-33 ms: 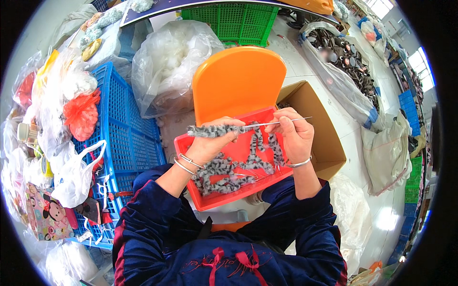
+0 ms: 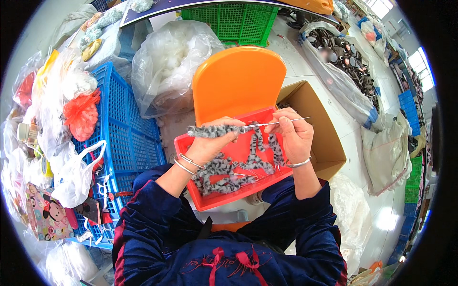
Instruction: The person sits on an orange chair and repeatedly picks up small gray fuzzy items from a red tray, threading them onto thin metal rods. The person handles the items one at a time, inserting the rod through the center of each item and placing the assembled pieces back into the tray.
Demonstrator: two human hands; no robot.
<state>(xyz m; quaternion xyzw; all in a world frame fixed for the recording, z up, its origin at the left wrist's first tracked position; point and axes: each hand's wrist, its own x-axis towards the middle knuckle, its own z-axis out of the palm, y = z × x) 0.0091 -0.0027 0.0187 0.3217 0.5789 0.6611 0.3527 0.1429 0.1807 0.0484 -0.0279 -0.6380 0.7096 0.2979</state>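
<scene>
Over the red tray (image 2: 201, 200), my left hand (image 2: 210, 145) is closed around a grey-and-black furry tube (image 2: 214, 130) that points to the left. A thin metal rod (image 2: 300, 118) runs from the tube's right end across to my right hand (image 2: 296, 138), which pinches it between thumb and fingers. The rod's far tip sticks out past my right hand. Whether the rod's other end lies inside the tube is hidden by fur and fingers. Inside the tray lie several more furry strips (image 2: 224, 185) of the same pattern, with thin metal rods (image 2: 245, 173) among them.
Behind the tray rises an orange chair back (image 2: 238, 81), with a cardboard box (image 2: 312, 107) to its right. A blue crate (image 2: 125, 124) stands at left, near a clear bag of white stuffing (image 2: 174, 62). A sack of dark plush pieces (image 2: 346, 59) lies far right.
</scene>
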